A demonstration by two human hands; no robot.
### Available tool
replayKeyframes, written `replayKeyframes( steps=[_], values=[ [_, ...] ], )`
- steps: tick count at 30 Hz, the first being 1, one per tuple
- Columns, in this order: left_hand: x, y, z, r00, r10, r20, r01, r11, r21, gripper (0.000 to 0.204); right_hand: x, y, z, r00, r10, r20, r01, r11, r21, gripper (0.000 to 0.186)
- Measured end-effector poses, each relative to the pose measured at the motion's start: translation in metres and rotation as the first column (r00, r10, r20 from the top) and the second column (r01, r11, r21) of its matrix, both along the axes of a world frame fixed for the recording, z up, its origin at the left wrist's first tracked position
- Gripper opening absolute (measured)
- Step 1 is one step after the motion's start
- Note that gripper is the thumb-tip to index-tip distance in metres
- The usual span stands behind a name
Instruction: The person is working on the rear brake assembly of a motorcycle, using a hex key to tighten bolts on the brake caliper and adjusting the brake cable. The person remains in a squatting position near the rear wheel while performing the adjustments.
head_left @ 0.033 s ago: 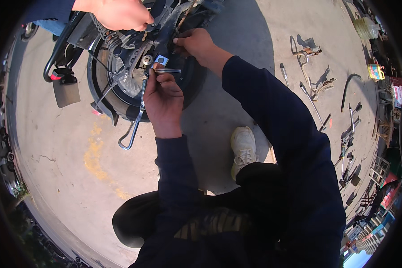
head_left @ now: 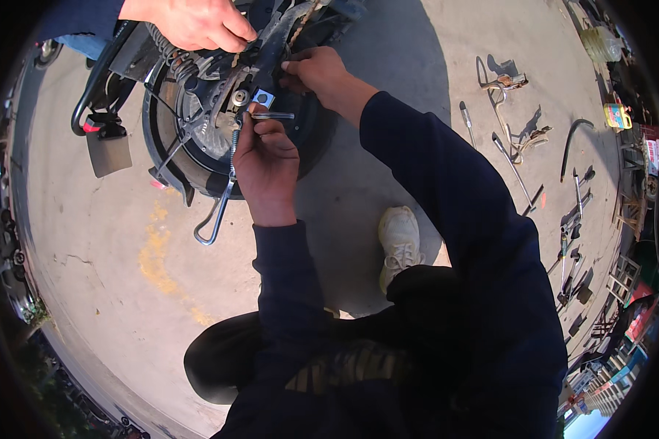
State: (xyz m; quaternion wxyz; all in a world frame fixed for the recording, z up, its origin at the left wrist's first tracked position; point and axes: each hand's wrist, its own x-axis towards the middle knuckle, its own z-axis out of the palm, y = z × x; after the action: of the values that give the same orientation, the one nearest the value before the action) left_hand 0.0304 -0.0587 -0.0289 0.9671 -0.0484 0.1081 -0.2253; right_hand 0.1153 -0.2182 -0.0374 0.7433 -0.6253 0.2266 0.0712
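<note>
Both my hands are at the rear wheel [head_left: 198, 164] of a two-wheeled vehicle. My left hand [head_left: 271, 172] is closed beside the hub, thumb and fingers pinching a short silver metal rod [head_left: 277, 115] that points right. Just beyond the fingertips is a bright square metal plate [head_left: 263, 98] by the axle nut [head_left: 239, 97]. A coil spring [head_left: 234, 152] and a bent chrome stand [head_left: 216, 223] hang left of this hand. My right hand [head_left: 318, 71] is farther away, fingers curled against the dark swingarm [head_left: 272, 58]; what its fingertips hold is hidden.
Another person's hand [head_left: 201, 25] reaches over the shock absorber spring [head_left: 176, 58]. A mudflap [head_left: 110, 154] hangs at left. On the concrete at right lie a screwdriver [head_left: 466, 121], a long-handled tool [head_left: 511, 170], a black hose [head_left: 572, 139] and several other tools. My white shoe [head_left: 400, 238] is nearby.
The other person's fingers have shifted and spread slightly over the frame. My hands have moved very slightly left; their grips look the same.
</note>
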Motion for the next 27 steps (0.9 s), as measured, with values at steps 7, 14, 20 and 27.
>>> replayKeyframes(
  steps=[7, 14, 20, 27],
  values=[
    [0.0, 0.005, 0.001, 0.999, -0.013, -0.045, 0.014, 0.999, 0.029, 0.019, 0.004, -0.007, -0.003, 0.993, 0.078, 0.093, -0.069, 0.993, -0.09, 0.031],
    [-0.001, -0.004, 0.0, 1.0, 0.005, -0.011, -0.005, 0.999, -0.033, 0.023, -0.005, -0.045, -0.003, 0.949, 0.262, 0.174, -0.113, 0.802, -0.587, 0.028],
    [-0.002, -0.005, 0.0, 0.997, 0.077, 0.029, -0.08, 0.991, 0.11, 0.025, -0.078, -0.024, 0.12, 0.505, 0.794, 0.339, 0.09, 0.342, -0.935, 0.016],
    [-0.002, -0.02, -0.004, 0.993, 0.118, -0.015, -0.118, 0.991, -0.064, 0.021, -0.077, 0.013, 0.175, 0.452, 0.858, -0.245, 0.056, -0.302, -0.952, 0.027]
  ],
)
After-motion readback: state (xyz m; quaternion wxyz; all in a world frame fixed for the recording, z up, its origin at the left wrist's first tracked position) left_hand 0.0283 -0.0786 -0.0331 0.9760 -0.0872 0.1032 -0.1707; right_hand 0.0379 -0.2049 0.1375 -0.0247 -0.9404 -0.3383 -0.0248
